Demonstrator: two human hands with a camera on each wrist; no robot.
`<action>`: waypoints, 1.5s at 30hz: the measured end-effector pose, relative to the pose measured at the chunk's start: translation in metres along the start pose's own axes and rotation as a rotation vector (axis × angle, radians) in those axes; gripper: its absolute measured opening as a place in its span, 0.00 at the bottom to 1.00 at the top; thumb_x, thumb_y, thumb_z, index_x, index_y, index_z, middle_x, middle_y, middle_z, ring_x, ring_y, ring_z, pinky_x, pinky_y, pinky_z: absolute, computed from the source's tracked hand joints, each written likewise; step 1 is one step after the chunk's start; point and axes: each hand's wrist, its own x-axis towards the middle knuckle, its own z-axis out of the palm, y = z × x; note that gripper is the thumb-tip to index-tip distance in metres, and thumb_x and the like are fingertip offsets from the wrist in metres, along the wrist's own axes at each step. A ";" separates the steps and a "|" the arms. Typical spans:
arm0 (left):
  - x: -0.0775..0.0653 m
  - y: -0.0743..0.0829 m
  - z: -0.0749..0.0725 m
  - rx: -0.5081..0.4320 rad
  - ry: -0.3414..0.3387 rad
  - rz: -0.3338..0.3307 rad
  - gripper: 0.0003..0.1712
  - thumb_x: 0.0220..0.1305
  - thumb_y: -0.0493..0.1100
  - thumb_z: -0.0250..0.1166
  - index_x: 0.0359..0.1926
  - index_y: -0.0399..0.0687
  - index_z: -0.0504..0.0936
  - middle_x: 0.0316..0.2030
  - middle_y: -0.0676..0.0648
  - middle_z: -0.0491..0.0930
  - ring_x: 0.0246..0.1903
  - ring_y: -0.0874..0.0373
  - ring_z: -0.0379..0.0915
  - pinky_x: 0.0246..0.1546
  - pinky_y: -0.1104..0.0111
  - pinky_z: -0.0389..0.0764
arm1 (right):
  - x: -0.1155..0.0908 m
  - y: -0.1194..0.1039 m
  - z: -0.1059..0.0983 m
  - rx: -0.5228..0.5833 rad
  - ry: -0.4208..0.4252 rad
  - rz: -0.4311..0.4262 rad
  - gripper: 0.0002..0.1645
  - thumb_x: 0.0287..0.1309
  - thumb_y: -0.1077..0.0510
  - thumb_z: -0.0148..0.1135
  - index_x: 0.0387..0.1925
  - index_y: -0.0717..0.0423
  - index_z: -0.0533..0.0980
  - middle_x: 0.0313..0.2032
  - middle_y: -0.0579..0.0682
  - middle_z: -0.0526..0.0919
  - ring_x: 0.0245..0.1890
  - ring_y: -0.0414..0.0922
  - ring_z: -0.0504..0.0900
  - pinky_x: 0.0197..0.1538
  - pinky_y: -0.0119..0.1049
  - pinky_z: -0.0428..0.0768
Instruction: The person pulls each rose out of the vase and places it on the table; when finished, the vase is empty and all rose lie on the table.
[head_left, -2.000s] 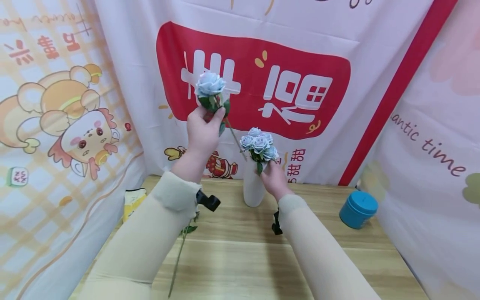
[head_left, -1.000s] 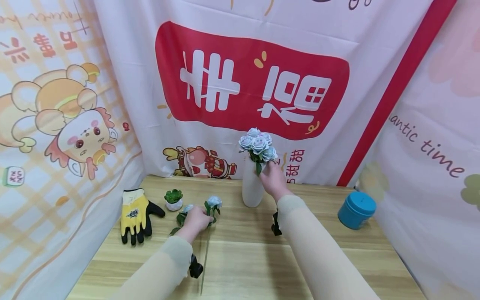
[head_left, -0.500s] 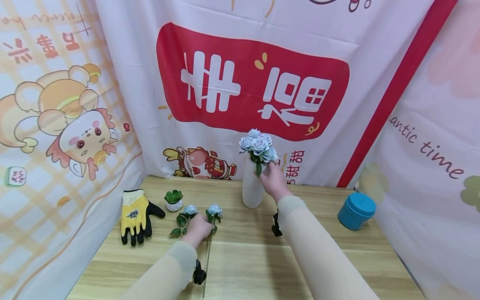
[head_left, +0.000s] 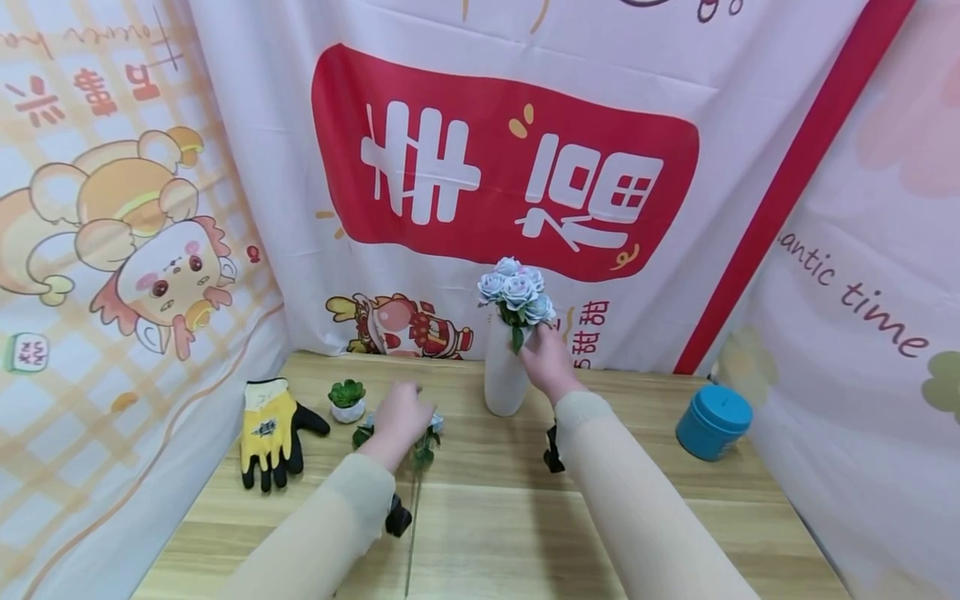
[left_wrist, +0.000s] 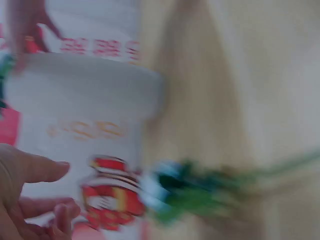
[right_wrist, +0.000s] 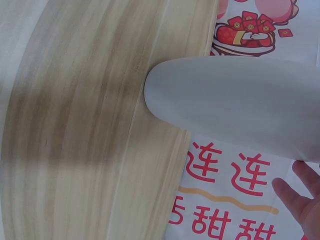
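My left hand [head_left: 403, 414] hovers over two pale blue roses on the table and partly covers them. One rose [head_left: 424, 442] shows its leaves and stem to the right of the hand. In the left wrist view, the thumb and fingers [left_wrist: 42, 170] are apart with nothing between them, and a blurred rose [left_wrist: 185, 192] lies beyond. My right hand [head_left: 551, 360] holds the upper right side of a white vase [head_left: 505, 387], its thumb at the front near the rim. Several blue roses [head_left: 519, 289] stand in the vase. Most right fingers are hidden.
A yellow and black glove [head_left: 270, 429] and a small potted succulent [head_left: 347, 402] sit at the left of the wooden table [head_left: 510, 533]. On the right stands a blue lidded canister [head_left: 714, 422]. Printed cloth [head_left: 480, 50] hangs behind and at both sides.
My left hand held a rose up high, then came down to the table beside another rose. It has since let go and lifted slightly. The right hand has stayed at the vase.
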 end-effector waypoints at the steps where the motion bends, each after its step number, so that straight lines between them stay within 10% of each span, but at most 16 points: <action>1: 0.004 0.011 -0.005 -0.035 0.023 0.027 0.21 0.65 0.45 0.64 0.56 0.42 0.81 0.52 0.41 0.80 0.51 0.46 0.76 0.48 0.50 0.77 | 0.000 0.000 0.000 -0.002 -0.002 -0.003 0.46 0.63 0.44 0.66 0.76 0.45 0.56 0.74 0.49 0.58 0.72 0.51 0.56 0.70 0.52 0.57; 10: 0.033 0.110 -0.017 -0.317 0.075 0.268 0.06 0.63 0.42 0.68 0.39 0.49 0.89 0.37 0.52 0.85 0.39 0.56 0.79 0.40 0.61 0.79 | 0.000 0.004 -0.002 -0.012 0.002 -0.021 0.45 0.63 0.43 0.65 0.75 0.48 0.57 0.73 0.52 0.60 0.71 0.53 0.58 0.69 0.53 0.58; 16: 0.040 0.150 -0.003 -0.367 0.031 0.259 0.12 0.65 0.44 0.68 0.48 0.50 0.88 0.41 0.53 0.84 0.41 0.57 0.78 0.39 0.65 0.81 | 0.001 0.004 -0.001 -0.043 0.022 -0.084 0.43 0.65 0.46 0.64 0.75 0.50 0.59 0.72 0.53 0.62 0.71 0.51 0.60 0.70 0.49 0.58; 26: 0.050 0.164 0.019 -0.400 0.117 0.155 0.15 0.66 0.49 0.66 0.52 0.53 0.86 0.43 0.53 0.85 0.41 0.57 0.79 0.37 0.63 0.80 | 0.001 0.000 0.000 -0.100 0.035 -0.093 0.41 0.65 0.52 0.62 0.75 0.51 0.58 0.72 0.52 0.62 0.71 0.50 0.60 0.70 0.46 0.58; 39: 0.057 0.173 0.018 -0.339 0.201 0.212 0.12 0.69 0.52 0.63 0.45 0.53 0.86 0.41 0.53 0.84 0.42 0.55 0.79 0.40 0.59 0.79 | 0.000 0.004 -0.002 -0.052 0.023 -0.098 0.42 0.66 0.48 0.61 0.76 0.45 0.56 0.73 0.50 0.60 0.71 0.50 0.59 0.70 0.48 0.58; 45: 0.042 0.187 0.000 -0.414 0.270 0.357 0.13 0.70 0.51 0.63 0.47 0.50 0.85 0.42 0.51 0.84 0.41 0.58 0.79 0.39 0.64 0.81 | -0.002 0.003 -0.003 -0.021 0.022 -0.102 0.41 0.66 0.48 0.63 0.76 0.42 0.57 0.73 0.48 0.61 0.71 0.49 0.59 0.70 0.49 0.58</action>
